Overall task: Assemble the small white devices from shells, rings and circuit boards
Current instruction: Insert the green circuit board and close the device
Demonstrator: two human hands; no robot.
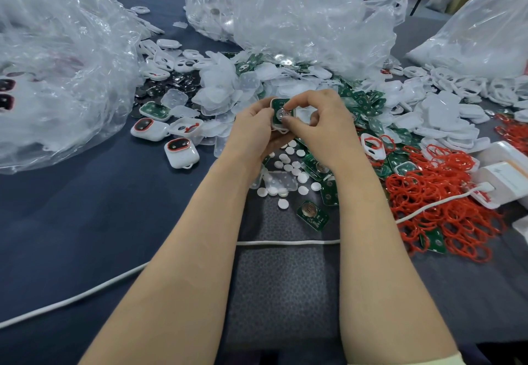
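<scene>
— Nearest?
— A white cable [285, 241] crossing the surface [85, 207], then loose white discs [288, 164].
— The grips?
— Left hand [254, 127] clamped round a white shell [278, 129] holding a green circuit board [277, 105]; right hand [323, 124] pinches that board. Clear bags [300, 21] beyond.

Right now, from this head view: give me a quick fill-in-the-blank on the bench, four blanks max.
1. The left hand grips a white shell while the right hand pinches the ____ circuit board seated in it.
2. The loose rings heaped on the person's right are ____.
3. The cable crossing the table under both forearms is ____.
4. The finished devices lie on the person's ____ side.

Missing words: green; red; white; left.
</scene>
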